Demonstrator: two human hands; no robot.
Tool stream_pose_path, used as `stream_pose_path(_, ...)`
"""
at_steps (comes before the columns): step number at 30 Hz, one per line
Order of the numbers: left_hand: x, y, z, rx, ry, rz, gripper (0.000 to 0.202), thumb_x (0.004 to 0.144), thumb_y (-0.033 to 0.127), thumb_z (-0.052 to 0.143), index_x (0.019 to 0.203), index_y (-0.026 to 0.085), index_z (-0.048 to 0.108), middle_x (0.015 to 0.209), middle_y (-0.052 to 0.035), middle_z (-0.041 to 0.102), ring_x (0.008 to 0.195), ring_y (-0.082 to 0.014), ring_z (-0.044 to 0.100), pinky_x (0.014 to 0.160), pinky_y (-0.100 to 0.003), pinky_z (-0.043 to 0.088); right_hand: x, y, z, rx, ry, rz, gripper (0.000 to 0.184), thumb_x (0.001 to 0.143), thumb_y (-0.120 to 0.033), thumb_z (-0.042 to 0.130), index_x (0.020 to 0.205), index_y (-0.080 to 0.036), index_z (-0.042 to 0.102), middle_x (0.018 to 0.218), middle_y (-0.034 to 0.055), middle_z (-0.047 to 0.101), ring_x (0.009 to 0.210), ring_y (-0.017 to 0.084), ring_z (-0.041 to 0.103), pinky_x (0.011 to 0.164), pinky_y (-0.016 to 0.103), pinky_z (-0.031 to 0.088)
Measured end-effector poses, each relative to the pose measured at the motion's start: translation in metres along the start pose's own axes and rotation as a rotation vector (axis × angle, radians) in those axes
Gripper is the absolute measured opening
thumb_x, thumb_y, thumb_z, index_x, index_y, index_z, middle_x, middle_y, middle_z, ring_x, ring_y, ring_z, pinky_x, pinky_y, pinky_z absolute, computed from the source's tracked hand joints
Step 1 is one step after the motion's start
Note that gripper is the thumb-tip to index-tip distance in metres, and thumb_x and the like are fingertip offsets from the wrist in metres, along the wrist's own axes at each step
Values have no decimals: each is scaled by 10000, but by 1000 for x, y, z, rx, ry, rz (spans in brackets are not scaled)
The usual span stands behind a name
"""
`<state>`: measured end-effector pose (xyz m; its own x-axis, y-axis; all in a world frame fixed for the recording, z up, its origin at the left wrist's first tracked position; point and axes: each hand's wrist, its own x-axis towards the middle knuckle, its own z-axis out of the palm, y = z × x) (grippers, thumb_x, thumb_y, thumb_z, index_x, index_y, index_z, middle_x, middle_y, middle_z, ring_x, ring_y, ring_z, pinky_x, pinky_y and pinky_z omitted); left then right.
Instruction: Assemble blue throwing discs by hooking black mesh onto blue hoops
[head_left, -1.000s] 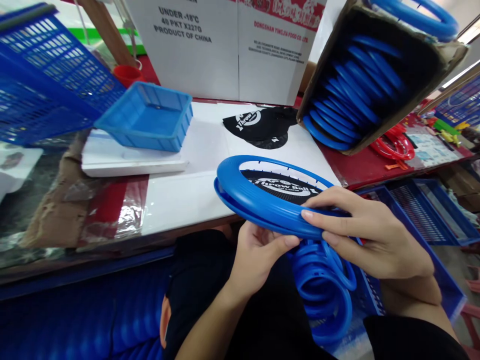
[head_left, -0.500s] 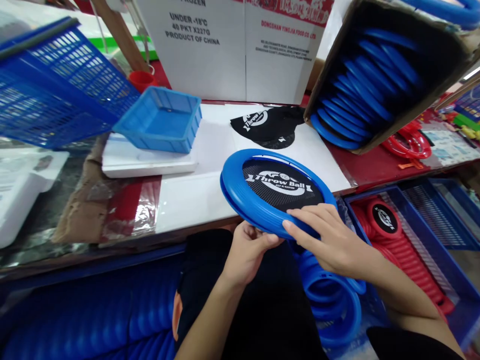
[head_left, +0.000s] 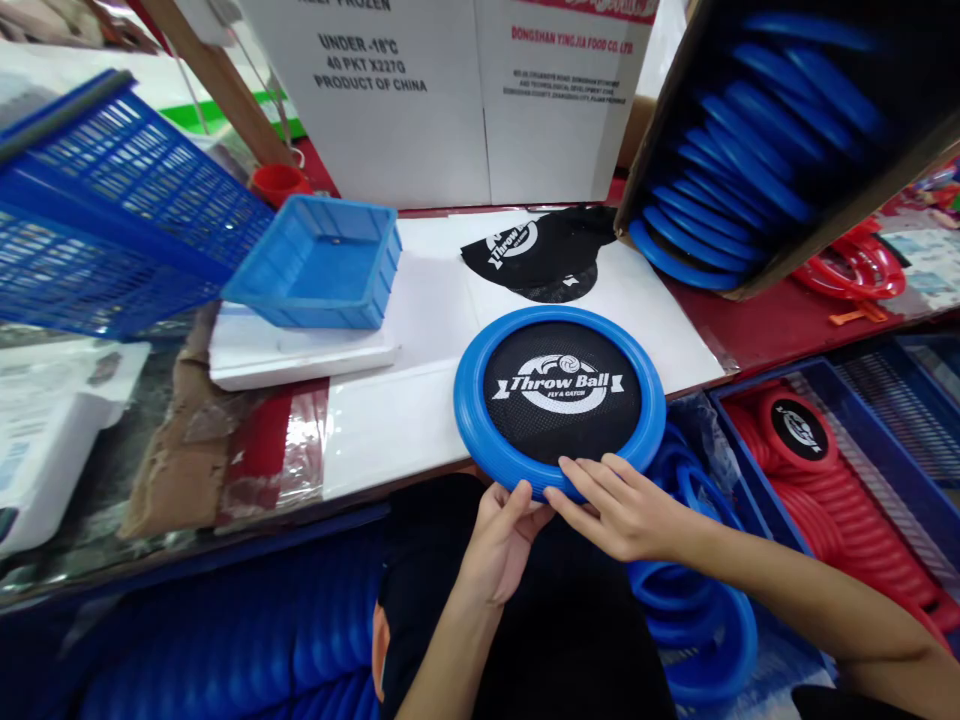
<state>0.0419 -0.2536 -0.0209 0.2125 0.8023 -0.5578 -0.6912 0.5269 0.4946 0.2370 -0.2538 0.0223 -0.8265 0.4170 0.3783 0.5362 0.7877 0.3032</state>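
Observation:
A round flying disc (head_left: 562, 430), with a blue rim and a black mesh centre printed "Throw Ball", is tilted toward me over the front edge of the table. My left hand (head_left: 506, 535) pinches the near rim, thumb on top and fingers underneath. Beside it, my right hand (head_left: 619, 505) grips the same rim a little to the right, its fingers lying over the top. Just beyond the disc, several black printed fabric circles (head_left: 525, 250) lie overlapping on the white sheet (head_left: 427, 290).
A light-blue tray (head_left: 322, 265) and a blue basket (head_left: 127, 200) stand at left. At right, a carton (head_left: 780, 140) holds several blue rings. Red discs (head_left: 832, 500) fill a crate at lower right. Blue rings (head_left: 694, 620) lie beside my lap, and a white carton (head_left: 465, 110) stands behind.
The disc has turned to face me more squarely, and its mesh now fills the rim without the gap seen along the far side. Both hands have come closer together on the near rim.

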Motion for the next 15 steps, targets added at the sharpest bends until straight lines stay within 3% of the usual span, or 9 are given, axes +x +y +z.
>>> stream_pose_path(5,7,-2,4,74,104,-15,529,528,452,1030,774,113,707,761,-38,742,683,-155,697,658,-271,623,-10,-10,17,49,6,53,354,1015,-140,491,1317,-112,674,1254,227,750,1114,276,714,908,437,549)
stream_pose_path(9,10,0,8,161,153,-19,484,528,416,1007,718,113,681,702,-27,710,647,-155,674,587,-249,591,-17,-23,26,100,56,183,333,1013,-157,506,1279,-161,707,1278,183,756,1165,253,694,954,421,499)
stream_pose_path(15,16,-1,9,191,215,18,427,515,356,962,689,140,637,645,-2,677,614,-158,654,552,-250,564,-18,-58,56,177,229,530,370,944,-95,513,1161,-288,741,1299,54,766,1276,218,639,1226,493,255)
